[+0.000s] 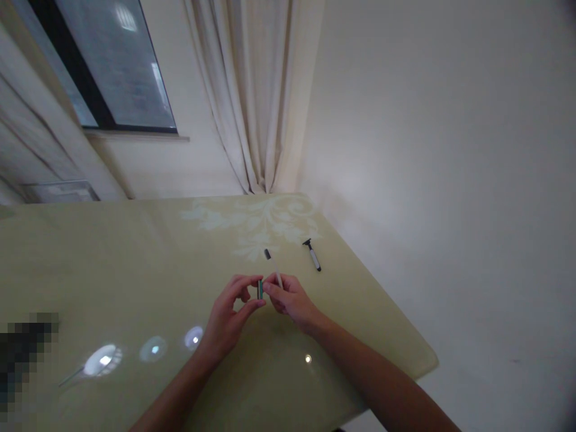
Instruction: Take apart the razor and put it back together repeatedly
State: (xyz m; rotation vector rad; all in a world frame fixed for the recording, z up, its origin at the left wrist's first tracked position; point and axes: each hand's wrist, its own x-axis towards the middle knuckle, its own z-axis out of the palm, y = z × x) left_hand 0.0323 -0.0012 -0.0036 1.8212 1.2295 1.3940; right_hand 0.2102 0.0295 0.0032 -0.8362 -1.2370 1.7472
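My left hand (231, 309) pinches a small, flat rectangular piece (260, 290), greenish with a dark side, upright between thumb and fingertips. It looks like a razor blade cartridge, but is too small to be sure. In my right hand (290, 300) is a slim brush, probably a toothbrush (276, 270), with a pale handle and a dark head pointing up and away. The right fingertips are close beside the small piece; whether they touch it I cannot tell. Farther right, a razor (312, 255) with a grey-and-black handle lies on the table.
The glossy pale-green table (135, 258) has a white floral pattern near its far corner and several light reflections. A white wall (427, 150) runs along its right side. Cream curtains (252, 90) and a window (117, 66) are behind it. A blurred-out dark shape (22, 354) sits at left.
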